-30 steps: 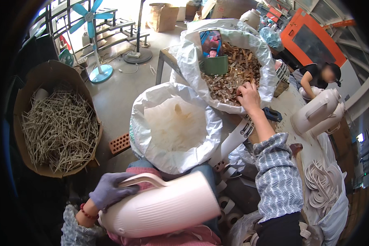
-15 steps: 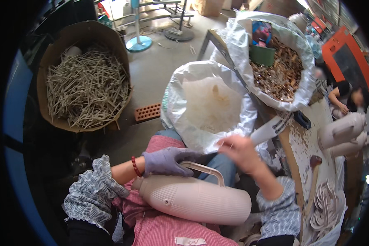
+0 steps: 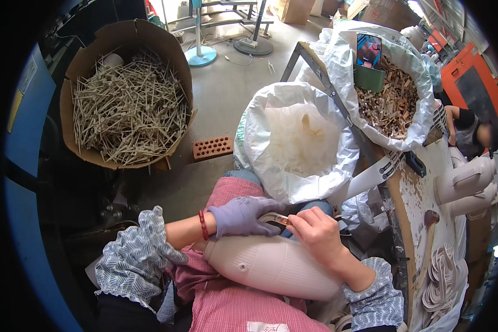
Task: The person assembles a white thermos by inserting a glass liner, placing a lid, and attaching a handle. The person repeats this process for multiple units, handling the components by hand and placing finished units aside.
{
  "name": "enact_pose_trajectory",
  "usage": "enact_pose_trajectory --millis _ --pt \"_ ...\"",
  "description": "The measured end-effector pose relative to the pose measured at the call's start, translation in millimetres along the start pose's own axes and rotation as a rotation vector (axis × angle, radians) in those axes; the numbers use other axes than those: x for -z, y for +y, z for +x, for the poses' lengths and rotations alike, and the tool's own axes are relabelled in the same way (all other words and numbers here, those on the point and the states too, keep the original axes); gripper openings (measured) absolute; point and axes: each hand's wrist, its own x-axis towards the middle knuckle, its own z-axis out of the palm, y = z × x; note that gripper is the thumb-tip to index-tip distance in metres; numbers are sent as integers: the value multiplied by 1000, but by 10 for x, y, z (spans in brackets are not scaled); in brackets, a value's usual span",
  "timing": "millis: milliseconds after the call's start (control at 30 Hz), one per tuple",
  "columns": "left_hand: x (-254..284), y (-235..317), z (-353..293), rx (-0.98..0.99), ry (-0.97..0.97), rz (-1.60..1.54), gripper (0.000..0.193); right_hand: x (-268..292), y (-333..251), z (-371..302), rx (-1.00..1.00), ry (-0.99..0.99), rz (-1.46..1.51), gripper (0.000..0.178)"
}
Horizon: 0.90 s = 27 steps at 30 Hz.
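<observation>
A pale pink thermos jug shell point(image 3: 276, 265) lies on its side across my lap, its base toward the right. My left hand point(image 3: 243, 217), in a purple glove, is closed round its handle. My bare right hand point(image 3: 318, 232) meets the handle's other end, finger and thumb pinched together. A small brownish, shiny bit point(image 3: 283, 220) shows at those fingertips, too small to name. Much of the handle is hidden by both hands.
A carton of thin pale sticks point(image 3: 133, 105) stands left. Ahead are a white sack point(image 3: 246, 135), a sack of brown scraps point(image 3: 390, 99) bearing a phone point(image 3: 368, 51), and a perforated brick point(image 3: 213, 147). More jug shells point(image 3: 465, 180) stand on the right bench; a person point(image 3: 473, 130) sits beyond.
My right hand has come down and left onto the handle, from above the jug. My left hand has closed further round the handle. The view has shifted slightly.
</observation>
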Motion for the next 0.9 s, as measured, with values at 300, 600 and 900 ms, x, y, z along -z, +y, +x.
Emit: enact_pose_trajectory --millis 300,600,900 --pt "17 -288 110 186 -164 -395 49 -197 19 -40 53 -37 -58 23" --pt "-2 -203 270 292 -245 -349 33 -212 421 61 154 -149 182 22" --pt "297 464 41 -158 -51 73 46 889 3336 668 -582 302 -779 21"
